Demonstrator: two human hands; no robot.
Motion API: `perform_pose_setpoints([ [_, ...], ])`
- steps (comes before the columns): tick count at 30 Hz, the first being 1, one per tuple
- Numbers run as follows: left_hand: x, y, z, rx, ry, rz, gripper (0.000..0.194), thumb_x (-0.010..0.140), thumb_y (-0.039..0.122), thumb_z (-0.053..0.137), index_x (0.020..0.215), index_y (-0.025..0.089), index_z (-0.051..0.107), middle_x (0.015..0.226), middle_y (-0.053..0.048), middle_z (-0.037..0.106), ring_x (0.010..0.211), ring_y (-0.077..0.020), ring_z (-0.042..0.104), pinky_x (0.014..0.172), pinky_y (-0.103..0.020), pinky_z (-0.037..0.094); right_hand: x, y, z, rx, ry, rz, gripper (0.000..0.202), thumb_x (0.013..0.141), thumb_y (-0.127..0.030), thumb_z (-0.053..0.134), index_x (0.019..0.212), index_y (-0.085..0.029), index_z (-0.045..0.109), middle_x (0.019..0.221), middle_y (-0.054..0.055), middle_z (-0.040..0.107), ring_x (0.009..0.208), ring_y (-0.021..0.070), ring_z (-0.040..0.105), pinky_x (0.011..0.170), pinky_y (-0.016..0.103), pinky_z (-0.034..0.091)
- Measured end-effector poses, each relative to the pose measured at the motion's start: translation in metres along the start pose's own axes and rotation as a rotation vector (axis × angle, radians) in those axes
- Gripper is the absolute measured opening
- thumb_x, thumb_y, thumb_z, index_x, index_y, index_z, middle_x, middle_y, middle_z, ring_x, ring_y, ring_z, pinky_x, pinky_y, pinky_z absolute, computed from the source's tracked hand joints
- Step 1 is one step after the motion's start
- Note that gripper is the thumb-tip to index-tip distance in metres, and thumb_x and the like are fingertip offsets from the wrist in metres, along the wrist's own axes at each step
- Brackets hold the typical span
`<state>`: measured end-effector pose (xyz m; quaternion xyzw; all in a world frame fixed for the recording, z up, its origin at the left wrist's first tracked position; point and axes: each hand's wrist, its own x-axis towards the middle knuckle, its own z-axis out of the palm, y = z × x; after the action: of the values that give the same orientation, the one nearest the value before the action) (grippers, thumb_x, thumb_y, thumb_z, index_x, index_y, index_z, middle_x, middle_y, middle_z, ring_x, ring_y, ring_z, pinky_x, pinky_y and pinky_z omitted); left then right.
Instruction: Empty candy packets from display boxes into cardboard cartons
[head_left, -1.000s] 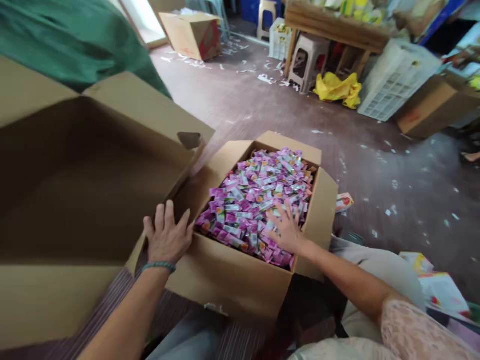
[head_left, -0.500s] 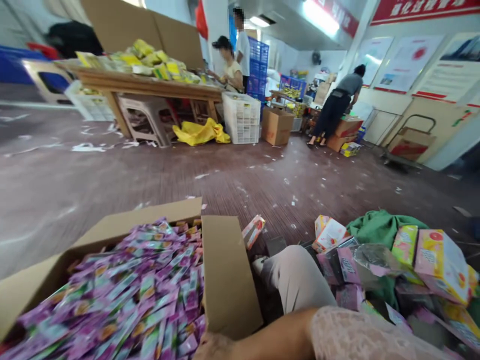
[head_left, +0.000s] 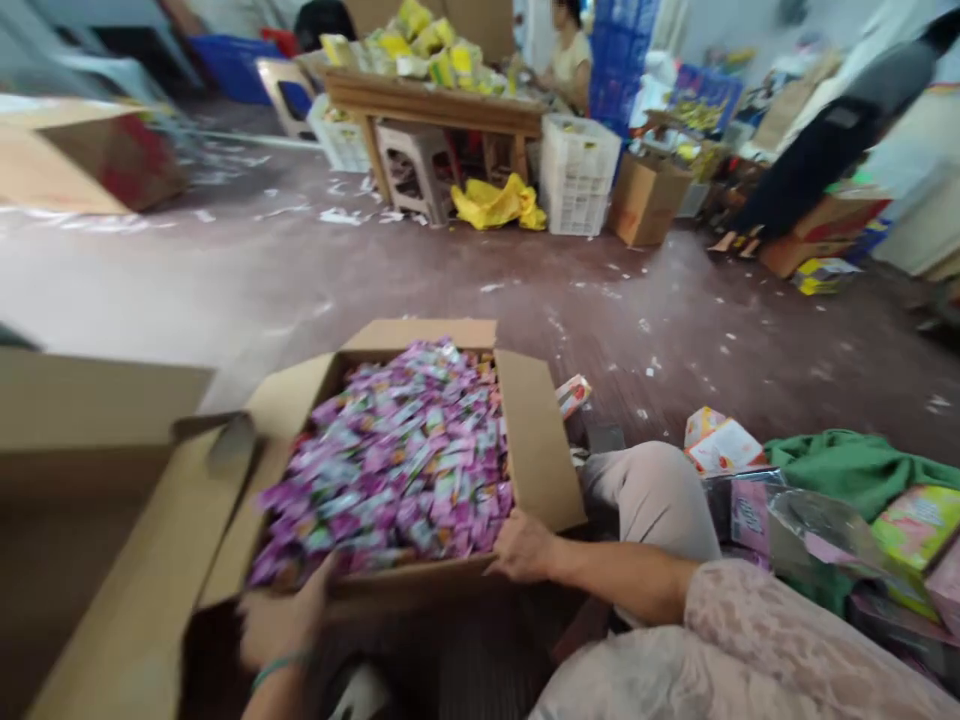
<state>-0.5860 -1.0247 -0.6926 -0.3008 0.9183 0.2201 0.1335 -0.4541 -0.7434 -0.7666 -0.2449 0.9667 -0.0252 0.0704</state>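
Cardboard, plain and brown, forms the open box (head_left: 420,575) on the floor, and it is heaped with glossy purple sachets (head_left: 397,460), flat and rectangular. The box's near right corner is gripped by the right hand (head_left: 525,547), fingers curled over the rim. Its near left corner is met by the left hand (head_left: 281,620), blurred, so how far its fingers are closed cannot be told. Left of the box, a larger empty carton (head_left: 112,560) is seen with flaps spread. Right of the box, soft green cloth (head_left: 847,465) and printed packets (head_left: 907,520) are piled. Beyond the box, a wooden table (head_left: 442,100) carries yellow packs.
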Motion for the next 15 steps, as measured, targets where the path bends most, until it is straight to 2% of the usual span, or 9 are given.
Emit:
perform_pose_setpoints([
  [1, -0.002, -0.003, 0.001, -0.005, -0.083, -0.076, 0.112, 0.089, 0.057, 0.075, 0.165, -0.012, 0.031, 0.15, -0.038, 0.06, 0.137, -0.0476, 0.066, 0.11, -0.055, 0.058, -0.006, 0.002, -0.004, 0.004, -0.021, 0.024, 0.047, 0.104, -0.053, 0.074, 0.082, -0.011, 0.077, 0.079, 0.012, 0.078, 0.075, 0.0212, 0.069, 0.075, 0.035, 0.044],
  [4, -0.001, -0.001, 0.007, -0.069, -0.104, 0.037, 0.109, 0.089, 0.059, 0.071, 0.158, -0.019, 0.038, 0.146, -0.043, 0.06, 0.139, -0.0505, 0.063, 0.116, -0.056, 0.053, -0.021, 0.008, -0.012, 0.025, -0.063, 0.082, 0.043, 0.106, -0.05, 0.071, 0.093, -0.009, 0.08, 0.091, 0.015, 0.08, 0.089, 0.0239, 0.072, 0.085, 0.037, 0.045],
  [6, 0.002, 0.003, 0.012, -0.071, -0.102, 0.107, 0.101, 0.09, 0.061, 0.067, 0.153, -0.015, 0.046, 0.141, -0.041, 0.065, 0.136, -0.0514, 0.065, 0.115, -0.056, 0.053, -0.03, 0.01, -0.013, 0.03, -0.057, 0.109, 0.046, 0.108, -0.052, 0.068, 0.096, -0.009, 0.08, 0.093, 0.015, 0.079, 0.093, 0.0246, 0.072, 0.088, 0.037, 0.044],
  [9, 0.011, 0.009, 0.019, -0.055, -0.163, 0.226, 0.088, 0.091, 0.065, 0.063, 0.145, -0.004, 0.056, 0.135, -0.036, 0.07, 0.131, -0.0503, 0.068, 0.111, -0.054, 0.055, -0.042, 0.014, -0.01, 0.021, -0.02, 0.168, 0.05, 0.109, -0.056, 0.064, 0.094, -0.011, 0.08, 0.089, 0.015, 0.078, 0.092, 0.0246, 0.071, 0.088, 0.037, 0.042],
  [12, 0.024, 0.021, 0.027, -0.076, -0.214, 0.347, 0.079, 0.092, 0.065, 0.064, 0.14, 0.002, 0.059, 0.133, -0.034, 0.072, 0.13, -0.0481, 0.07, 0.11, -0.052, 0.055, -0.049, 0.017, -0.007, -0.005, -0.017, 0.23, 0.043, 0.108, -0.05, 0.068, 0.092, -0.012, 0.08, 0.089, 0.013, 0.078, 0.092, 0.0245, 0.07, 0.087, 0.036, 0.041],
  [15, 0.041, 0.037, 0.039, -0.157, -0.24, 0.417, 0.078, 0.09, 0.064, 0.069, 0.141, 0.006, 0.06, 0.137, -0.03, 0.072, 0.132, -0.0443, 0.069, 0.112, -0.048, 0.054, -0.05, 0.016, -0.003, -0.021, -0.032, 0.288, 0.037, 0.107, -0.046, 0.07, 0.094, -0.012, 0.08, 0.092, 0.013, 0.078, 0.095, 0.0251, 0.071, 0.087, 0.036, 0.042],
])
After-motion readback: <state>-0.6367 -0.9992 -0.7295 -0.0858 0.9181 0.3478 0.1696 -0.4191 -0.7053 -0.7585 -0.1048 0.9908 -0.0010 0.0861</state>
